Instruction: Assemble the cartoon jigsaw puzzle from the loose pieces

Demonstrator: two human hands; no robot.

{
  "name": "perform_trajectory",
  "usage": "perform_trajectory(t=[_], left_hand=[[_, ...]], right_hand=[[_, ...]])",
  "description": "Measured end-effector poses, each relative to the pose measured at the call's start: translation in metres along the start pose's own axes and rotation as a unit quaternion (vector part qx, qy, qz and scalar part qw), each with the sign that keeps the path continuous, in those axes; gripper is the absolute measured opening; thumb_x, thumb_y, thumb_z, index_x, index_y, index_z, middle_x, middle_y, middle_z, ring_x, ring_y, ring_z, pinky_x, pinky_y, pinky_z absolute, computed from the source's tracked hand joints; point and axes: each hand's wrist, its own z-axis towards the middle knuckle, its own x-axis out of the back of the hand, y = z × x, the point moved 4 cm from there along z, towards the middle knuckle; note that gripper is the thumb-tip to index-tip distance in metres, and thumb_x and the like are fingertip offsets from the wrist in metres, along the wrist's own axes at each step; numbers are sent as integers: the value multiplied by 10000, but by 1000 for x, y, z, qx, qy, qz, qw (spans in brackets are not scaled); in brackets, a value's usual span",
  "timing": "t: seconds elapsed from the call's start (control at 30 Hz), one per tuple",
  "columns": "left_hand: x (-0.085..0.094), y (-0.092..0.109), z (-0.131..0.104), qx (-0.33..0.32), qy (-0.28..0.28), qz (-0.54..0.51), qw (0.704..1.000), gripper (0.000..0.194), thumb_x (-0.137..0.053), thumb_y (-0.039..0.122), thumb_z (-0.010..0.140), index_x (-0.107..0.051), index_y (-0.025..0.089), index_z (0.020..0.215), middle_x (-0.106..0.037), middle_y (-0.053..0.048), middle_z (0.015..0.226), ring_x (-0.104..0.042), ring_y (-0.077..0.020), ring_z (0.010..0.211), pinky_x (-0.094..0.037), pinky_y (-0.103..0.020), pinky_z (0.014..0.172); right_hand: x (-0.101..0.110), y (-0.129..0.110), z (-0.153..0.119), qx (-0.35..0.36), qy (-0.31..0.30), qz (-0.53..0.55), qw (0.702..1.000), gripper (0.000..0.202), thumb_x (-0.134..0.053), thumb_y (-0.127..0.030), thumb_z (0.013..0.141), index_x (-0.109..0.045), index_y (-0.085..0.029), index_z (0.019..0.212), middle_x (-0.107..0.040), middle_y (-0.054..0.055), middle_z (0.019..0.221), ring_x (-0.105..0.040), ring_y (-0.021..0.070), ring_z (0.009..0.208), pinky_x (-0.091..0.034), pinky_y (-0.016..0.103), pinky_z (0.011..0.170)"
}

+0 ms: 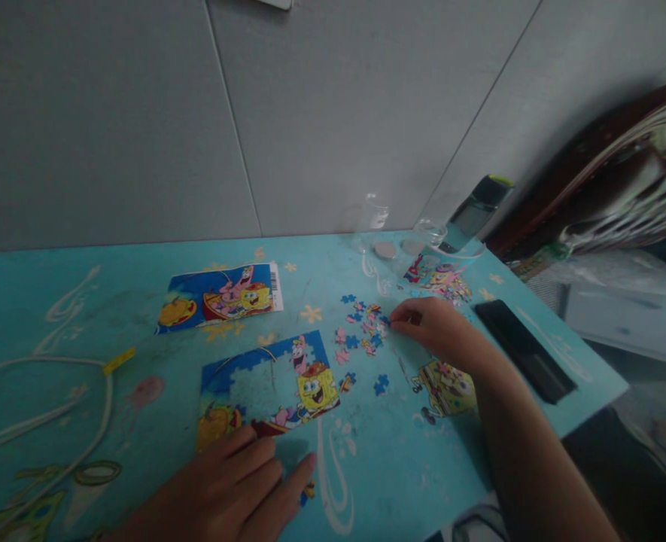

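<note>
A partly joined jigsaw puzzle (321,391) of cartoon figures lies on the turquoise table, with a gap in its middle. My left hand (225,482) rests flat at its lower edge, fingers stretched out and covering part of it. One loose puzzle piece (308,493) shows by the left fingertips. My right hand (428,324) reaches to the right side of a cluster of loose puzzle pieces (366,328), thumb and forefinger pinched on a small blue piece (385,321). A single blue piece (381,385) lies below the cluster. Behind the puzzle is a picture card (220,297) with a similar scene.
Clear plastic containers (375,214) and a bag with more pieces (437,275) stand near the wall. A black phone-like slab (524,350) lies at the right edge. A white cable (107,406) with a yellow tag loops at left.
</note>
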Motion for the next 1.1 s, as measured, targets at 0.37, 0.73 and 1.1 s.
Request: perform_trajectory(t=[0.37, 0.73, 1.1], left_hand=[[-3, 2, 2, 7, -8, -4, 1000, 208, -511, 218, 1001, -701, 181, 1078, -614, 14, 712, -596, -170, 749, -455, -389, 882], [7, 1, 9, -12, -45, -7, 999, 214, -505, 234, 1009, -687, 147, 1082, -600, 13, 722, -575, -166, 720, -465, -376, 846], [5, 1, 11, 10, -51, -11, 999, 210, -565, 292, 987, -673, 130, 1064, -580, 9, 729, -540, -177, 714, -427, -388, 807]], right_hand=[[-9, -10, -2, 37, -45, 20, 998, 226, -664, -278, 862, -746, -263, 1072, -722, 12, 801, -639, 165, 679, -449, 284, 639], [-11, -6, 2, 34, -24, -12, 999, 188, -690, -331, 830, -753, -233, 978, -724, 34, 859, -637, 174, 728, -451, 285, 670], [-13, -19, 3, 54, -13, 49, 997, 196, -652, -328, 886, -725, -236, 1042, -705, 9, 813, -594, 144, 662, -425, 264, 607]])
